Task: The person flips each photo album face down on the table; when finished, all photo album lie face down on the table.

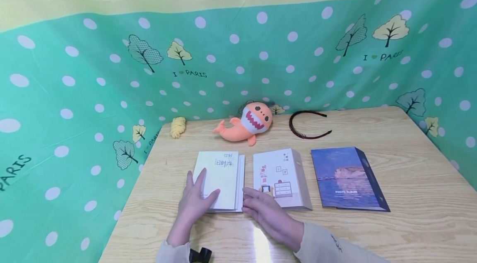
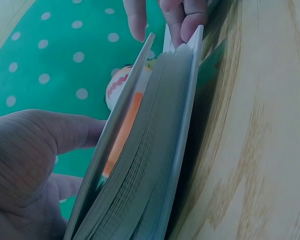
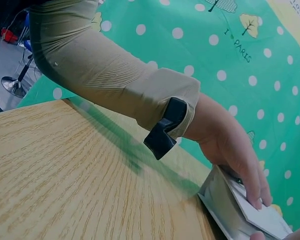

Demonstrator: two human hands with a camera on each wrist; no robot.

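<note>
Head view: my white book (image 1: 220,188) lies on the table (image 1: 417,221), leftmost of the row, next to the printed book (image 1: 270,172). My left hand (image 1: 195,199) is flat-ish on it, fingers straight and spread, thumb apart, clamped on nothing. My right hand (image 1: 266,215) has its fingers extended and close together at the book's right edge, no grip I can make out. Left wrist view: front cover (image 2: 96,175) tilts up off the pages (image 2: 145,140), back cover (image 2: 182,135) under them. Left digits touch the cover's outer face; right fingertips are at the far end by the pages, their exact contact unclear. Covers look stiff, hinged at the spine; the page block is thick, its leaves fanning a little, probably bendy and easy to crease. Smooth cover might slide under flat fingers. I'd guess moderate weight, not fragile. Best hold: pinch the cover's free edge to open; spine plus fore-edge, both covers together, to lift. Right wrist view: left fingertips rest on the cover, right fingertips just in at the bottom, their hold not readable there.
</note>
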